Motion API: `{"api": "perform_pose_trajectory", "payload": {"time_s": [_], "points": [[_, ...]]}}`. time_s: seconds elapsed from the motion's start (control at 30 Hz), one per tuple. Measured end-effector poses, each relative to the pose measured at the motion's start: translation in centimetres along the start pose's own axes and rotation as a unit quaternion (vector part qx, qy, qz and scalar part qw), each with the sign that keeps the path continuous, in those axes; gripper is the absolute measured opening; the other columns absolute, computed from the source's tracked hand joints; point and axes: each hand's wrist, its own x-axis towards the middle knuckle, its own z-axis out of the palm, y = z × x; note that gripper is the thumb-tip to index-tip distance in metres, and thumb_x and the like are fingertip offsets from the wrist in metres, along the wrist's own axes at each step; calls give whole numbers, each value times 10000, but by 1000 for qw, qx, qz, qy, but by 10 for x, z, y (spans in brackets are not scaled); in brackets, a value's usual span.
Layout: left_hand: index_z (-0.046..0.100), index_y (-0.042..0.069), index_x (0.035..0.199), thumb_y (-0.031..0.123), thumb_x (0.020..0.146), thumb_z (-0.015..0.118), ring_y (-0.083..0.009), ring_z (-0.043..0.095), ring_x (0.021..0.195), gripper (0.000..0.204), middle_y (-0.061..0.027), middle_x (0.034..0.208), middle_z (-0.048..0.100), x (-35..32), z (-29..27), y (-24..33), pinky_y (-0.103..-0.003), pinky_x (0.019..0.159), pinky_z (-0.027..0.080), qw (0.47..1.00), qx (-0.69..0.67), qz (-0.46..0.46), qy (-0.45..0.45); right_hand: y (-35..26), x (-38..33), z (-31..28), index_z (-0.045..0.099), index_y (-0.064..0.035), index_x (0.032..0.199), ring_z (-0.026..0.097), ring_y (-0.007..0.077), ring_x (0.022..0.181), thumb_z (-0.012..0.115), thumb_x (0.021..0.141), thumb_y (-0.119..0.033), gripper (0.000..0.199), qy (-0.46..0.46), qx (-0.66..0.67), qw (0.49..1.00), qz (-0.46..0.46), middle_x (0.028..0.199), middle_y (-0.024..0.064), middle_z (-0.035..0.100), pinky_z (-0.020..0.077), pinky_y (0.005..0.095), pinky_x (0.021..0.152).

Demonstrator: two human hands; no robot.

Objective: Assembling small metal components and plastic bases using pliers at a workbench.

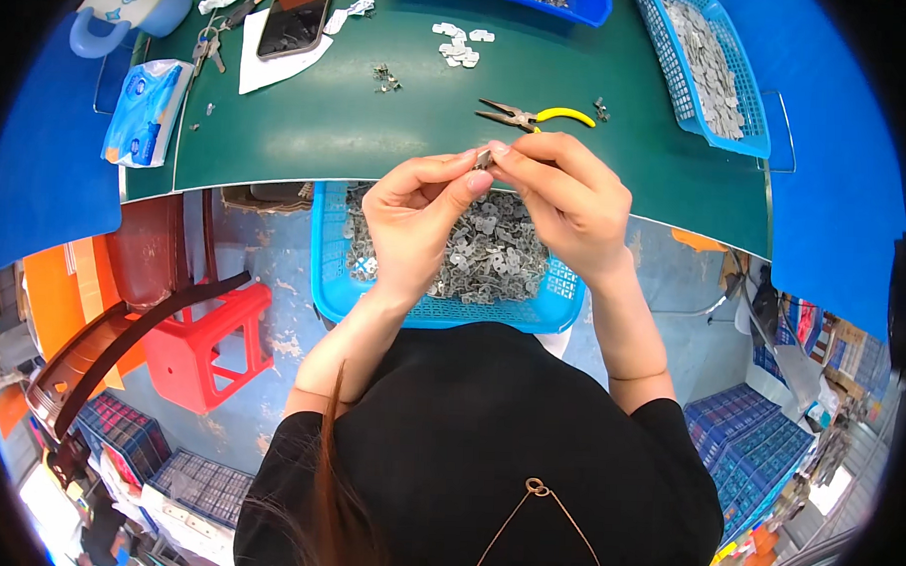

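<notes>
My left hand (416,207) and my right hand (571,192) meet above the table's near edge. Their fingertips pinch a small metal part (483,160) between them; most of it is hidden by the fingers. Under my hands, a light blue plastic basket (432,312) holds a heap of small grey metal parts (489,246). Just beyond my right hand lie pliers (524,116) with yellow handles. Farther up the green table (308,138) are a small cluster of tiny metal pieces (386,78) and a little pile of pale flat pieces (459,51).
At the far right, a blue basket (752,144) holds flat grey pieces. A phone (296,18) rests on white paper at far left, near keys (210,50), a tissue pack (148,113) and a lidded mug (133,7). A red stool (206,349) stands left on the floor.
</notes>
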Motion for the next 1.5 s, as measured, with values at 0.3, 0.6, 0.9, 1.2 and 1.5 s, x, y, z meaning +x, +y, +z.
{"api": "perform_pose_trajectory", "payload": {"time_s": [0.3, 0.6, 0.9, 1.2, 1.5], "points": [[639, -46, 996, -51, 814, 670, -156, 651, 889, 184, -137, 963, 671, 1, 3, 6, -259, 822, 533, 999, 5, -29, 31, -9, -3, 13, 701, -1, 936, 633, 174, 742, 689, 719, 87, 235, 51, 3, 997, 56, 861, 104, 648, 510, 255, 633], [623, -61, 1033, -10, 848, 645, -157, 653, 888, 194, -139, 964, 669, 1, 8, 10, -271, 792, 552, 996, 24, -79, 26, -3, -12, 13, 691, 16, 890, 655, 201, 828, 707, 694, 100, 214, 81, 106, 983, 125, 892, 126, 678, 526, 276, 717], [641, -31, 1026, 20, 864, 637, -155, 654, 869, 170, -122, 962, 672, 0, 4, 13, -270, 787, 550, 994, 39, -101, 0, -2, -13, 5, 682, 23, 871, 656, 204, 816, 728, 672, 102, 219, 49, 140, 983, 112, 866, 127, 676, 524, 279, 722], [641, -32, 980, -27, 836, 655, -162, 659, 865, 144, -113, 938, 676, -6, 0, 12, -261, 802, 539, 998, 63, -16, 21, 30, -13, -7, 605, -13, 1135, 558, 276, 1091, 749, 730, -183, 463, -44, -251, 964, 80, 1152, 101, 605, 420, 397, 934], [639, -37, 981, -45, 832, 652, -158, 658, 870, 149, -118, 939, 674, -7, -3, 13, -260, 792, 539, 997, 74, 28, 18, 45, -43, 11, 590, -18, 1099, 534, 296, 997, 662, 798, -125, 328, -85, -329, 936, 88, 1075, 131, 569, 444, 411, 849]]}}
